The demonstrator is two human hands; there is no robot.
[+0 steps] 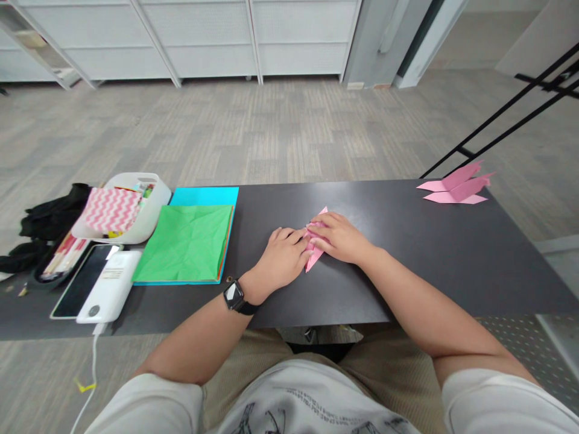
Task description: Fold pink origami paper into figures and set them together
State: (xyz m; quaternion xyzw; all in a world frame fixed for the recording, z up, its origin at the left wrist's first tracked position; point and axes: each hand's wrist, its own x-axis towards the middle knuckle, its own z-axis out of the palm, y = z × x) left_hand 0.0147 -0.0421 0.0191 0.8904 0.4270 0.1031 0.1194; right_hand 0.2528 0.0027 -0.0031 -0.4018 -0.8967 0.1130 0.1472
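Observation:
A small folded piece of pink paper lies near the middle of the dark table, its pointed ends showing above and below my fingers. My left hand rests at its left side, fingertips pressed on the paper. From the right, my right hand lies over the paper's upper part with its fingers on it. Both hands hold the paper down against the tabletop, and their fingers cover most of its middle. A black watch is on my left wrist.
Green paper lies on blue sheets at left. Beyond are a white basket, a phone and a white power bank with a cable. Folded pink paper figures stand at the far right of the dark table.

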